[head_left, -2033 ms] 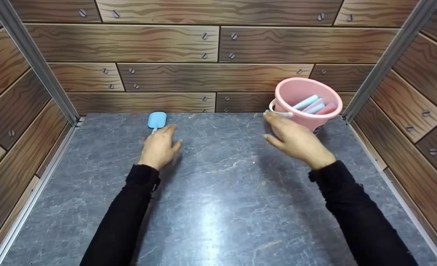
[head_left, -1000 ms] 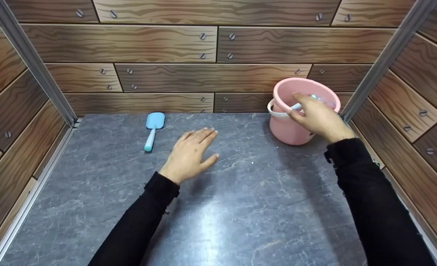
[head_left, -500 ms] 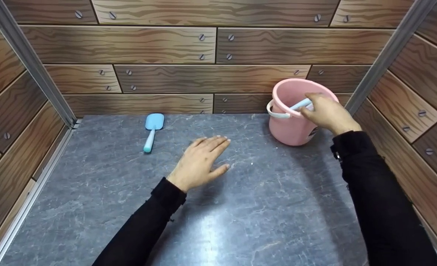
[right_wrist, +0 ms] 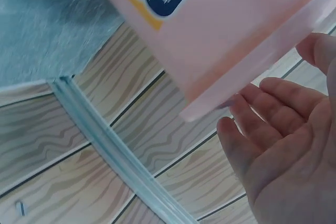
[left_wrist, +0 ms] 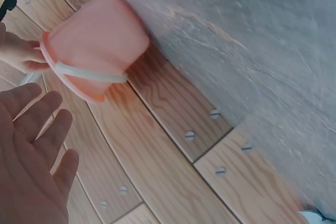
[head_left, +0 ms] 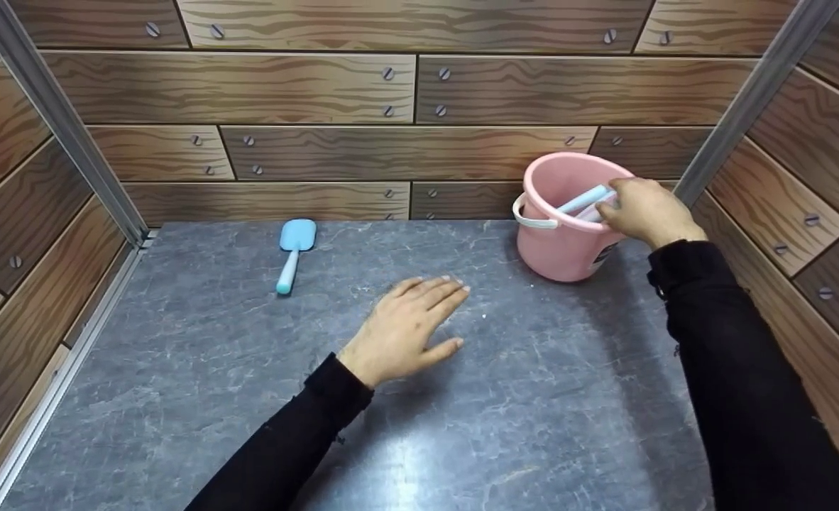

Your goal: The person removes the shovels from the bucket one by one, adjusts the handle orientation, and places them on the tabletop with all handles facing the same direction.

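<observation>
A pink bucket (head_left: 561, 248) with a white handle (head_left: 535, 218) stands at the back right. In it lie a light blue stick-like handle (head_left: 583, 199) and a lilac one (head_left: 591, 213); my right hand hides the rest. That right hand (head_left: 650, 209) reaches over the bucket's right rim, fingertips at the handles' upper ends. In the right wrist view its loosely bent fingers (right_wrist: 278, 111) show along the rim, apart from the thumb. My left hand (head_left: 409, 326) hovers over the middle, fingers extended, holding nothing. A blue toy shovel (head_left: 296, 245) lies at the back left.
The grey marbled tabletop (head_left: 199, 369) is bounded by wood-plank-patterned walls (head_left: 320, 152) at the back and both sides. Metal corner posts (head_left: 739, 113) rise at the back corners, the right one just beyond the bucket.
My left hand has moved from the shovel rightward and toward me, leaving the shovel on the table. My right hand has gone from the bucket's left side over its opening to the right rim.
</observation>
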`<state>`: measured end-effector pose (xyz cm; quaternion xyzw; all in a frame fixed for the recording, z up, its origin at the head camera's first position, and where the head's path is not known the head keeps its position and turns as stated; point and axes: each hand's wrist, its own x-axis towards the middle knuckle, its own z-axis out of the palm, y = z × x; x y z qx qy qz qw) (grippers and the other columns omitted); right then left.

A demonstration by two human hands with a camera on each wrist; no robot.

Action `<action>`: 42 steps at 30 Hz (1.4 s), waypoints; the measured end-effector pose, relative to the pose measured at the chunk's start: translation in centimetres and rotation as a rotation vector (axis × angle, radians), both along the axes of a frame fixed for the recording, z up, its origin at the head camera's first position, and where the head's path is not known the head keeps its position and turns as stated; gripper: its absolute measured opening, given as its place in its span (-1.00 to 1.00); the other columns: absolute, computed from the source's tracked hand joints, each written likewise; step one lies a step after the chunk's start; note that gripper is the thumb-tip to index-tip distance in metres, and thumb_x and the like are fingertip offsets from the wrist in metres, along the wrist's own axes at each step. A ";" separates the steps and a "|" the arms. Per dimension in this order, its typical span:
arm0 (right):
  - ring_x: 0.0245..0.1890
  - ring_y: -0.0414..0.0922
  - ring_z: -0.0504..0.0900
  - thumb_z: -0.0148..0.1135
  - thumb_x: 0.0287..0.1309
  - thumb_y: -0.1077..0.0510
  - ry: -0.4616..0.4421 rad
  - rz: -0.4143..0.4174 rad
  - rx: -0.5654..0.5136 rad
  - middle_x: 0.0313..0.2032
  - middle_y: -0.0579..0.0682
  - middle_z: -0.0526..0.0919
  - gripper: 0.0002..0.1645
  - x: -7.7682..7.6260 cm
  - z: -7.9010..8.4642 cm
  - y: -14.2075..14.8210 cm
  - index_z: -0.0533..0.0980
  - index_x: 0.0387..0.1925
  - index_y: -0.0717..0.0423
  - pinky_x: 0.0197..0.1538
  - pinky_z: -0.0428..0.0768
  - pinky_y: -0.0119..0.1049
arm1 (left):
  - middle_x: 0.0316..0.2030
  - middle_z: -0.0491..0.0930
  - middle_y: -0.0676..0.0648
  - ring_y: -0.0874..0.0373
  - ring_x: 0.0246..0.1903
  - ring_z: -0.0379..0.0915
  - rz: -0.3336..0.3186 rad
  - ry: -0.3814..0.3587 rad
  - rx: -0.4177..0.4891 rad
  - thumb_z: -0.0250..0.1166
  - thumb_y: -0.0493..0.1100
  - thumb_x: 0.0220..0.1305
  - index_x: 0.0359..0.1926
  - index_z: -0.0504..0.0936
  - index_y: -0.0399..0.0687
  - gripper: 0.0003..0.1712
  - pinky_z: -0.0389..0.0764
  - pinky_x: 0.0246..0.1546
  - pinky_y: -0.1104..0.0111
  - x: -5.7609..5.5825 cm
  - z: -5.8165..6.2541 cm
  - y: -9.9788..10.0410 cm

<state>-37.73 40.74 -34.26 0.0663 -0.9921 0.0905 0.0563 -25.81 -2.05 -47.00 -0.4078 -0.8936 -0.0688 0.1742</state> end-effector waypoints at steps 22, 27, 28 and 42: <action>0.05 0.45 0.73 0.17 0.33 0.32 -0.084 -0.050 0.043 0.18 0.59 0.75 -0.49 0.2 0.1 1.1 0.70 0.22 0.48 0.16 0.70 0.52 | 0.78 0.47 -0.01 0.04 0.79 0.38 -0.029 -0.022 -0.036 0.11 0.41 0.82 0.87 0.32 0.08 -0.11 0.35 0.87 0.00 0.7 -0.2 1.2; 0.03 0.44 0.70 0.17 0.31 0.34 -0.085 -0.027 0.025 0.15 0.58 0.75 -0.49 0.1 0.2 1.3 0.71 0.20 0.50 0.17 0.68 0.49 | 0.77 0.48 -0.03 0.03 0.79 0.38 -0.031 -0.032 -0.035 0.09 0.41 0.82 0.87 0.31 0.08 -0.10 0.34 0.88 -0.01 0.7 -0.1 1.2; 0.02 0.44 0.70 0.17 0.30 0.35 -0.079 -0.019 0.023 0.14 0.58 0.76 -0.50 0.0 0.2 1.3 0.71 0.19 0.51 0.17 0.68 0.48 | 0.77 0.48 -0.02 0.03 0.79 0.37 -0.031 -0.033 -0.036 0.07 0.42 0.83 0.88 0.31 0.08 -0.10 0.34 0.88 -0.01 0.7 -0.1 1.2; 0.20 0.54 0.72 0.22 0.44 0.42 -0.075 0.055 0.048 0.18 0.66 0.73 -0.60 0.0 0.5 0.7 0.67 0.18 0.61 0.43 0.64 0.48 | 0.77 0.48 0.02 0.05 0.80 0.36 -0.029 -0.070 -0.016 0.13 0.40 0.81 0.86 0.33 0.09 -0.11 0.32 0.89 -0.01 0.5 -0.1 1.0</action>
